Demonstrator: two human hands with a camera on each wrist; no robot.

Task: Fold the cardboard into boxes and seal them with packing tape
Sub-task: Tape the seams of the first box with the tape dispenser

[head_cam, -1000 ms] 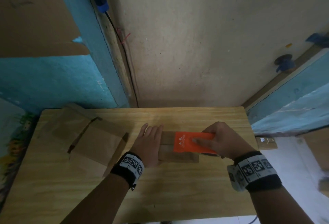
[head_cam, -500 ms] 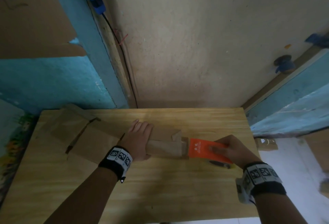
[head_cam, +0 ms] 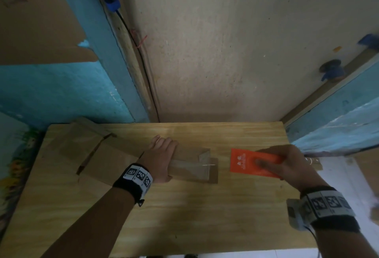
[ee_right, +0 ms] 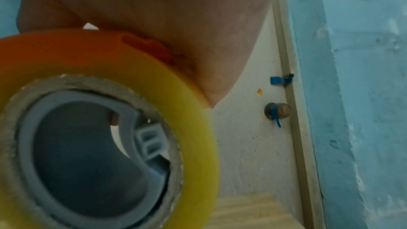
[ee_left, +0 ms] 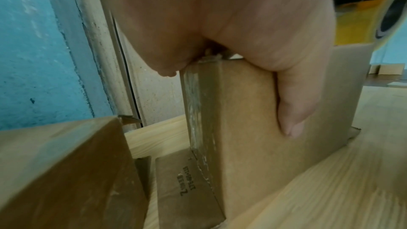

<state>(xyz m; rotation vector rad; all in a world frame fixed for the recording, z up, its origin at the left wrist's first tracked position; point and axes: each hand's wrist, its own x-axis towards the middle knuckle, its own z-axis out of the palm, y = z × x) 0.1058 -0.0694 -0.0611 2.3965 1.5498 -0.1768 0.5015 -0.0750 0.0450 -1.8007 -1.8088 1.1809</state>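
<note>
Step in hand, as judged: sealing. A small cardboard box [head_cam: 190,165] lies near the middle of the wooden table [head_cam: 184,216], with a strip of clear tape [head_cam: 190,164] along its top running to the end at 3 o'clock.

The left hand [head_cam: 162,159] rests on the box's 9 o'clock end, palm on top and thumb pressed flat to the near side, fingers straight. The right hand [head_cam: 287,165] is clamped round an orange tape dispenser [head_cam: 254,164], which stands clear of the box at 3 o'clock, a gap of bare table between them.

Next move, as judged: press the tape's loose end down over the box's end flap, or bring the dispenser back for another strip.

A flattened cardboard sheet [head_cam: 92,155] lies at 9 o'clock of the box.

Hard to make out: whether the tape is cut from the roll [ee_right: 132,93]; the gap shows no strand. The box's far side is hidden. The right wrist view is filled by the roll, hiding the fingers.
</note>
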